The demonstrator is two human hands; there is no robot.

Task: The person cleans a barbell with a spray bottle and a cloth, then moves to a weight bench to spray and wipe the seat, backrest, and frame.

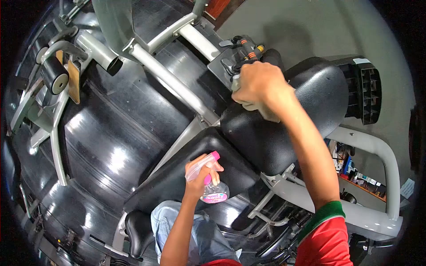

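Observation:
My left hand (pixel 202 174) is closed around a clear spray bottle (pixel 214 193) with a pink nozzle and a pink label, held above the black padded seat (pixel 177 186). Out ahead, my right hand (pixel 261 84) is closed on a greyish cloth (pixel 268 113) that hangs below the fingers. It is at the near edge of the black backrest pad (pixel 317 95), beside a cluster of dark handles with orange and yellow bands (pixel 251 49). The fingertips of the right hand are partly hidden by the hand itself.
Light grey frame tubes (pixel 171 84) run across the upper middle, and a curved grey tube (pixel 377 142) bends round on the right. Another machine with black rollers (pixel 57 80) stands at the left. Dark shiny flooring (pixel 111 128) lies beneath.

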